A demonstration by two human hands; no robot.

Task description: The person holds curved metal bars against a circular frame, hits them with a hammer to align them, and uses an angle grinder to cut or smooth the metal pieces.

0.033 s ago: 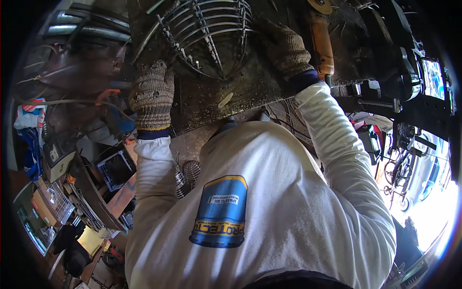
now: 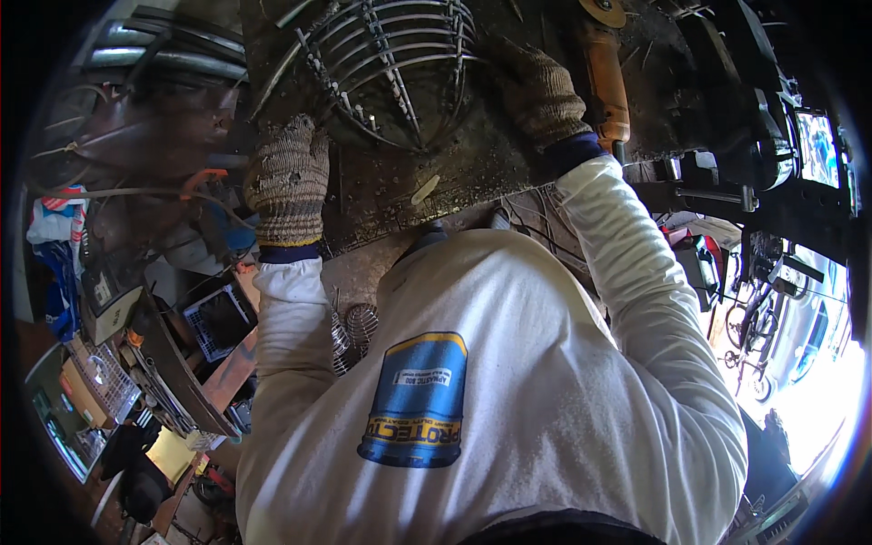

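Observation:
A cage of curved metal rods (image 2: 386, 68), joined by crossing bars, lies on the dark workbench (image 2: 490, 168) at the top of the view. My left hand (image 2: 289, 173), in a knitted work glove, is at the bench's left side, just left of the cage's near end. On the cage's right is my right hand (image 2: 538, 91), gloved too, reaching toward its rim. Both hands' fingers fade into the dark, so their grip and any contact with the cage are unclear. An orange angle grinder (image 2: 609, 86) lies just right of my right hand.
A small pale strip (image 2: 425, 189) rests near the bench's front edge. Coiled wire (image 2: 361, 327) sits on the floor below. Metal pipes (image 2: 163, 54) are at the upper left, a cluttered shelf (image 2: 173, 363) at the lower left. Bicycles (image 2: 754, 327) stand in bright light at right.

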